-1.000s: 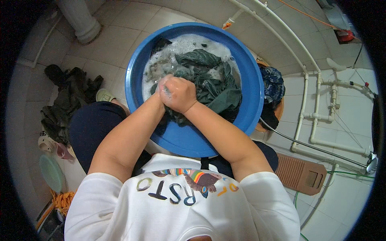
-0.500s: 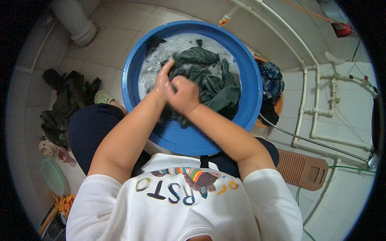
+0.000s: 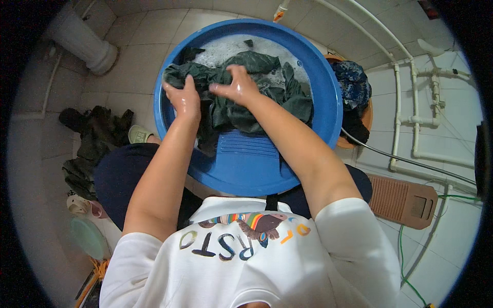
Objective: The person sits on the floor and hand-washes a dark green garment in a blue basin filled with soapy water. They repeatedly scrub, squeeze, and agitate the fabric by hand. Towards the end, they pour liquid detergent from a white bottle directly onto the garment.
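Observation:
A wet dark green garment (image 3: 239, 110) lies bunched in sudsy water inside a large blue basin (image 3: 336, 120). At the garment's left end is my left hand (image 3: 185, 100), its thumb raised on the near side and its fingers running behind the cloth, holding that end. My right hand (image 3: 241, 90) rests on the middle of the bundle, thumb and fingers spread apart, palm over the fabric. Both hands look wet. Ridges of a built-in washboard (image 3: 246, 145) show on the basin's near side. Part of the garment is under foam.
On the right, an orange-brown tub (image 3: 367, 118) holds a blue patterned cloth (image 3: 352, 84). A brown washboard (image 3: 403, 200) lies near pale wall pipes (image 3: 398, 113). Dark clothes (image 3: 95, 136) are heaped on the left floor, with a pale green lid-like disc (image 3: 87, 238) nearer me.
My hands, close together over the garment before, have parted: the left moved left to the cloth's end, the right upward. The garment's left part is drawn leftward, and the basin's ridges are uncovered.

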The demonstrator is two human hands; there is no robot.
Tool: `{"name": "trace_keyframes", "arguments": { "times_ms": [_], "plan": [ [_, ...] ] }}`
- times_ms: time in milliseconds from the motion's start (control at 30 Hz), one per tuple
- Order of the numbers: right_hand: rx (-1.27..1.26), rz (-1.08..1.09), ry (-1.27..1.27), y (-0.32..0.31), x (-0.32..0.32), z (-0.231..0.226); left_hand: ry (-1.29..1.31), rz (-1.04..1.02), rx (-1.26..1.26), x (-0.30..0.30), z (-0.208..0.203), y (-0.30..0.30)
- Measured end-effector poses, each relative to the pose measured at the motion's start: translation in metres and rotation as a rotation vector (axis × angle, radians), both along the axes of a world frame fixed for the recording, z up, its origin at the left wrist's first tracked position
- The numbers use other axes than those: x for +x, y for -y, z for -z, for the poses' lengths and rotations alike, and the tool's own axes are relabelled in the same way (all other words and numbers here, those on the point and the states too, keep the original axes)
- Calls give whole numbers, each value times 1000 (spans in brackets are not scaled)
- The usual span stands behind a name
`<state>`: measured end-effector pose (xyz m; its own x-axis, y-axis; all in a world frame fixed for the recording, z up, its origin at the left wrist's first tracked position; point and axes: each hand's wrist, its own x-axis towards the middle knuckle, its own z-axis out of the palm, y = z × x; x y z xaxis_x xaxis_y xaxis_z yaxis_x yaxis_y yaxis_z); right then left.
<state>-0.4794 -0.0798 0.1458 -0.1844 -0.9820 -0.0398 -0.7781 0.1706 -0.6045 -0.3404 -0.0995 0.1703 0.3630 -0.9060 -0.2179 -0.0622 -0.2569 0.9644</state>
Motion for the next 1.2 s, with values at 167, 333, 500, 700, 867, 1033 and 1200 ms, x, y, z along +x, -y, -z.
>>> {"name": "trace_keyframes", "arguments": {
  "times_ms": [167, 333, 500, 700, 867, 1033, 1200],
  "plan": [
    [525, -79, -408, 14, 11, 0, 472, 429, 147, 21, 74, 16],
    [471, -223, -665, 41, 10, 38, 946, 918, 215, 22, 72, -2],
    [447, -132, -429, 46, -1, 55, 1305, 1339, 255, 16, 36, -9],
    [33, 4, -87, 25, -21, 31, -468, 351, 370, 15, 38, 12],
    [-321, -129, 186, -40, 28, -45, -1137, 328, 384, 11, 3, -1],
    [-525, -354, 153, -79, 53, -60, -1333, 577, 574, 4, 15, -7],
    [-546, -353, -57, -78, 49, -47, -1300, 780, 597, 6, 21, -21]
  ]
}}
